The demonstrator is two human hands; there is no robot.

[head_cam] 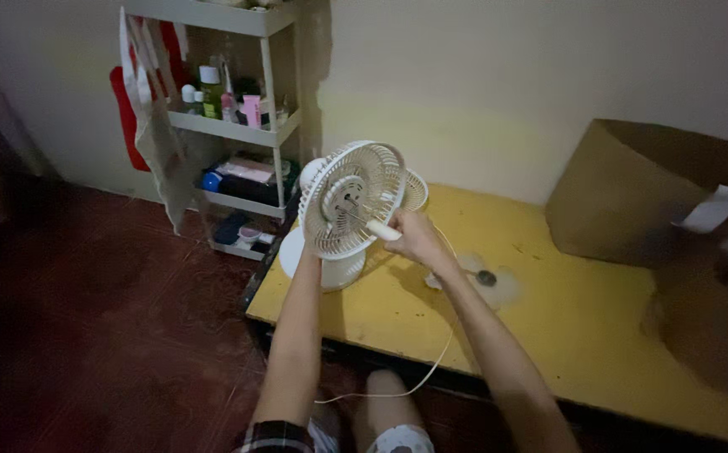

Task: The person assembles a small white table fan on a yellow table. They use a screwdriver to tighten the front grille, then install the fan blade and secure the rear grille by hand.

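Here, just left of the frame's centre, the small white plastic desk fan (354, 210) stands on the yellow tabletop (565, 319). The right hand (414, 237) is closed around a white-handled tool (378, 228) aimed at its hub, while the left hand (311, 252), mostly hidden, steadies the fan from behind; its grip cannot be made out.

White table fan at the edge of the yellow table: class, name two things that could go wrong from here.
The fan stands near the yellow table edge, so a push might tip it off. Its white cord hangs over the edge beside the person's knee and could snag. The right hand works a white tool at the guard, which might slip.
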